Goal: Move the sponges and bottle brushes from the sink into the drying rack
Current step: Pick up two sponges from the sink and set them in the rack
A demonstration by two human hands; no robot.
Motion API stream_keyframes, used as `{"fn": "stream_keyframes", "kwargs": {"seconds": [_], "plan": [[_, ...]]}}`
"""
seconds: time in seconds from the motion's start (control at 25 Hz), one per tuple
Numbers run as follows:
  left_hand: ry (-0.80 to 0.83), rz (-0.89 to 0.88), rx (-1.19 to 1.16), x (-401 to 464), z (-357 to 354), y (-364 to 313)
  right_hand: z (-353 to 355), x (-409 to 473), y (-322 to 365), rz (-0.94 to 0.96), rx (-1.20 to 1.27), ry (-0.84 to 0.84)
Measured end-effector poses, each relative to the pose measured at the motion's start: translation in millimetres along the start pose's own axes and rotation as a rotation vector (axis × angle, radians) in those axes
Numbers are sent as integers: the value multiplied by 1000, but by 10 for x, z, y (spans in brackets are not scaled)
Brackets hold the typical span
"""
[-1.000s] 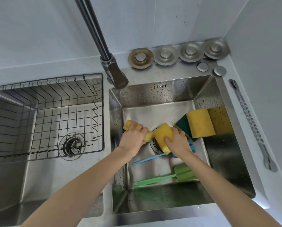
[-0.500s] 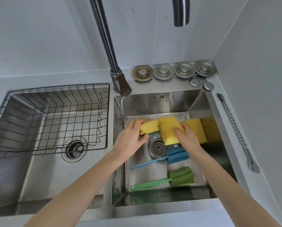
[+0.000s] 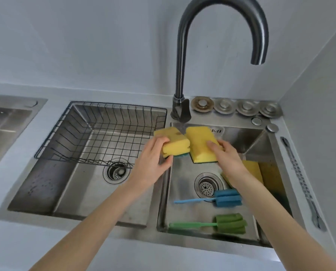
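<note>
My left hand (image 3: 153, 163) grips a yellow sponge with a green underside (image 3: 173, 142), held above the divider between the two basins. My right hand (image 3: 227, 157) grips a second yellow sponge (image 3: 201, 144) above the right sink (image 3: 260, 141). The two sponges are side by side, almost touching. A third yellow sponge (image 3: 251, 169) lies in the right sink, partly hidden by my right wrist. A blue bottle brush (image 3: 221, 198) and a green bottle brush (image 3: 225, 223) lie on the sink floor. The black wire drying rack (image 3: 96, 137) sits in the left basin with nothing in it.
A tall curved faucet (image 3: 180, 75) rises behind the divider, just beyond the sponges. Several metal drain stoppers (image 3: 235, 108) line the back ledge. A metal tool (image 3: 300, 180) lies on the right counter. Another steel basin (image 3: 7, 118) shows at far left.
Both hands have lifted their sponges out of the right sink and carried them up and left toward the divider. The view has tilted up, showing the whole faucet.
</note>
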State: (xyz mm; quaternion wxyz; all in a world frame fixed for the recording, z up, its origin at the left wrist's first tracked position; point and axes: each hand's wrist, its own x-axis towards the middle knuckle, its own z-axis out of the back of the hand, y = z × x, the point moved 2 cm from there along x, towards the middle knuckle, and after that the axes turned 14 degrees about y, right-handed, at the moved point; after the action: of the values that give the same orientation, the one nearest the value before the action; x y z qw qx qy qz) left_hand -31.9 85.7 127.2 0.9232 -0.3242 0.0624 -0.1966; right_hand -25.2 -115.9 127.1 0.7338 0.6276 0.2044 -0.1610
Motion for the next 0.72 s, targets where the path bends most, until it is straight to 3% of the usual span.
{"fn": "stream_keyframes", "kwargs": {"seconds": [0.32, 0.72], "plan": [[-56, 41, -178, -300, 565, 554, -810, 175, 298, 47, 6, 127], [7, 127, -342, -283, 878, 1259, -1471, 433, 426, -4, -27, 78]]}}
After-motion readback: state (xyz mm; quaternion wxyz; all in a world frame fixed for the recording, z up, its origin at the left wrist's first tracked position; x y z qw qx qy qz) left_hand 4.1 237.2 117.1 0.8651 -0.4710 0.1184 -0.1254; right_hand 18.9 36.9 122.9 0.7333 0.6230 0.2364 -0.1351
